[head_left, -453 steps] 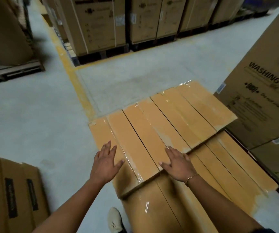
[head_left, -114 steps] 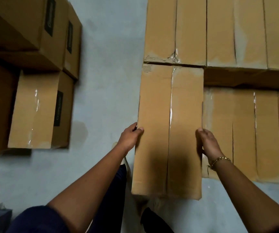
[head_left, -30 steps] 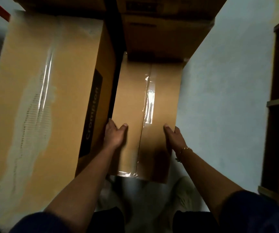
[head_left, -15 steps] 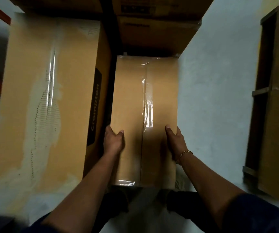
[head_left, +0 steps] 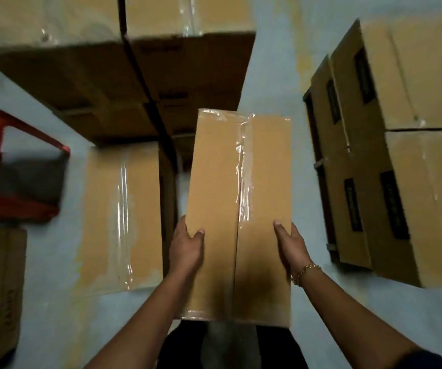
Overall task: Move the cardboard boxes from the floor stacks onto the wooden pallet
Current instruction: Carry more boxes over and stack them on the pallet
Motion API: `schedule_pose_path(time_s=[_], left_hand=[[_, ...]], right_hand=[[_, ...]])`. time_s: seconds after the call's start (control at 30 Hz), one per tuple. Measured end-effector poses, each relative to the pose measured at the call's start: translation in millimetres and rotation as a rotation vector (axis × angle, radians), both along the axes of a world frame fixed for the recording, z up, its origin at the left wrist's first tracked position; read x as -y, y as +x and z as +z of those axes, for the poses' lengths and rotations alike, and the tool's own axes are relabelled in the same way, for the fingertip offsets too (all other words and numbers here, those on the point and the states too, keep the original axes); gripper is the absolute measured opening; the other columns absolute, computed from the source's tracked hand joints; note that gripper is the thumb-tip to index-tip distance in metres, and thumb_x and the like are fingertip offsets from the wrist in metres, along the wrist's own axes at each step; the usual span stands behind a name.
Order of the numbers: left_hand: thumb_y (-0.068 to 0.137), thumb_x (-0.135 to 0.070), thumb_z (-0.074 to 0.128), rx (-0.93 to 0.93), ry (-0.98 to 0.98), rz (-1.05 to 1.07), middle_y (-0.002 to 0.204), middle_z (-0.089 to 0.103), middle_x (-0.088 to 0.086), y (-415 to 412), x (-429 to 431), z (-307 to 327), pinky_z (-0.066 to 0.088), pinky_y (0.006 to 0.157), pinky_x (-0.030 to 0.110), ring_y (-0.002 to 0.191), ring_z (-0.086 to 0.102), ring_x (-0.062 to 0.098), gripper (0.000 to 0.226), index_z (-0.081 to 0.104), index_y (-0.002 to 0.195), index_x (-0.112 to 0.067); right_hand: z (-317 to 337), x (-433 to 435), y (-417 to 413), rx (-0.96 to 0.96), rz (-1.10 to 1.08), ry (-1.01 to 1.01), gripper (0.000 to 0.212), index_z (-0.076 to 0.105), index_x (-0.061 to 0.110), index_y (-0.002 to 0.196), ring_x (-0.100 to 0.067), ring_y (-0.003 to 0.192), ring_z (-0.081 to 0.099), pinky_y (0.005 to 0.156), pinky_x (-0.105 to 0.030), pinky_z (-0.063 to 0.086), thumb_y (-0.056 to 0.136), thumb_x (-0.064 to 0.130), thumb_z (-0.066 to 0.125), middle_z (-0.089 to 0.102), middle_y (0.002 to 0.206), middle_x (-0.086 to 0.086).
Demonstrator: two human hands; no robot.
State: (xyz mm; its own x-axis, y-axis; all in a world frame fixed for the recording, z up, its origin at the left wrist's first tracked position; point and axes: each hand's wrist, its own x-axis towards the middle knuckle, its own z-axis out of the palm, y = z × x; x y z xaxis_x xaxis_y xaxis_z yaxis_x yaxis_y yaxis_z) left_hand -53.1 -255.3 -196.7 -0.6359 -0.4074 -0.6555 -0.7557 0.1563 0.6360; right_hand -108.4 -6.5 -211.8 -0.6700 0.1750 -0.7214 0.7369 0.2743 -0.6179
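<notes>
Left hand (head_left: 186,249) & right hand (head_left: 291,246) grip a taped cardboard box (head_left: 238,209) by its long sides. Floor stacks (head_left: 145,75) at 11 o'clock, loaded pallet (head_left: 323,198) at 3.

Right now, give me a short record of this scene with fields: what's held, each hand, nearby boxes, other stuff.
held: long taped cardboard box, lifted clear of the floor
left hand: grips the box's left edge
right hand: grips the box's right edge, bracelet on the wrist
left of it: single box lying flat on the floor
ahead: floor stack of boxes
right: boxes on a wooden pallet
far left: red plastic stool
</notes>
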Motion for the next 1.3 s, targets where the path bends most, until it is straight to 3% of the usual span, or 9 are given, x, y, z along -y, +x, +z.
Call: schedule_pose_path(time_s=[0.13,0.23,0.37,0.47,0.6,0.77,0.97,1.13,1.3], left_hand=[[0.099,-0.024,0.063,-0.156,0.012,-0.17,0.137,0.06,0.001,-8.4,-19.6,101.7,0.046,0.102,0.037,0.123,0.057,0.024,0.048,0.049,0.144,-0.024],[0.094,-0.036,0.063,-0.224,0.012,-0.281,0.136,0.061,-0.002,-18.6,-45.2,158.6,0.048,0.104,0.043,0.12,0.059,0.022,0.049,0.051,0.142,-0.03],[0.084,-0.044,0.064,-0.32,0.028,-0.412,0.136,0.062,-0.002,-32.8,-99.0,204.9,0.048,0.104,0.042,0.121,0.061,0.023,0.06,0.054,0.141,-0.03],[0.076,-0.049,0.06,-0.366,0.035,-0.485,0.134,0.064,0.001,-33.7,-156.2,232.3,0.048,0.106,0.046,0.12,0.061,0.024,0.068,0.056,0.139,-0.025],[0.078,-0.043,0.062,-0.429,0.037,-0.561,0.131,0.066,0.003,-23.6,-247.6,257.8,0.047,0.106,0.046,0.119,0.062,0.026,0.06,0.059,0.134,-0.023],[0.096,-0.026,0.064,-0.444,0.077,-0.638,0.131,0.065,0.004,2.8,-359.3,275.9,0.048,0.103,0.046,0.118,0.061,0.028,0.042,0.057,0.137,-0.022],[0.1,-0.027,0.06,-0.436,0.13,-0.726,0.13,0.06,-0.003,22.8,-468.1,285.5,0.047,0.1,0.042,0.118,0.059,0.026,0.046,0.051,0.145,-0.021],[0.098,-0.03,0.062,-0.395,0.159,-0.781,0.135,0.061,-0.001,16.7,-545.7,284.0,0.048,0.106,0.047,0.121,0.06,0.026,0.052,0.048,0.148,-0.022],[0.101,-0.024,0.059,-0.379,0.221,-0.789,0.135,0.058,-0.004,-4.2,-625.9,273.9,0.044,0.105,0.04,0.118,0.055,0.02,0.049,0.046,0.148,-0.02]], right_hand=[[108.6,-35.0,25.3,-0.085,-0.131,-0.054,0.057,0.047,0.03,0.147,-0.019,0.112,0.062,0.096,-0.041,0.052,0.097,0.056,0.056,0.064,0.129,0.004],[171.8,-70.0,43.4,-0.19,-0.19,-0.08,0.036,0.051,0.031,0.134,-0.007,0.099,0.063,0.074,-0.025,0.05,0.101,0.042,0.058,0.066,0.112,0.012],[232.4,-126.4,72.6,-0.304,-0.283,-0.118,0.038,0.057,0.03,0.133,-0.014,0.105,0.068,0.083,-0.034,0.057,0.097,0.038,0.066,0.071,0.116,0.009],[253.5,-183.0,100.5,-0.381,-0.361,-0.16,0.052,0.06,0.033,0.134,-0.019,0.109,0.071,0.098,-0.047,0.056,0.085,0.044,0.074,0.075,0.117,0.006],[274.1,-261.5,137.4,-0.467,-0.449,-0.168,0.031,0.061,0.028,0.128,-0.018,0.1,0.073,0.086,-0.036,0.06,0.099,0.019,0.065,0.076,0.115,0.001],[292.8,-363.6,183.3,-0.487,-0.515,-0.114,0.037,0.057,0.031,0.133,-0.017,0.102,0.072,0.087,-0.036,0.06,0.098,0.02,0.065,0.073,0.118,0.001],[303.3,-457.6,226.7,-0.501,-0.623,-0.056,0.037,0.055,0.032,0.134,-0.001,0.082,0.072,0.063,-0.017,0.055,0.101,0.019,0.062,0.072,0.107,0.013],[305.2,-522.7,242.2,-0.509,-0.661,-0.01,0.033,0.059,0.035,0.132,0.001,0.087,0.072,0.068,-0.016,0.055,0.101,0.024,0.062,0.072,0.11,0.017],[301.1,-593.6,230.4,-0.492,-0.694,0.031,0.035,0.058,0.036,0.134,-0.008,0.1,0.07,0.076,-0.024,0.054,0.1,0.029,0.063,0.072,0.118,0.011]])
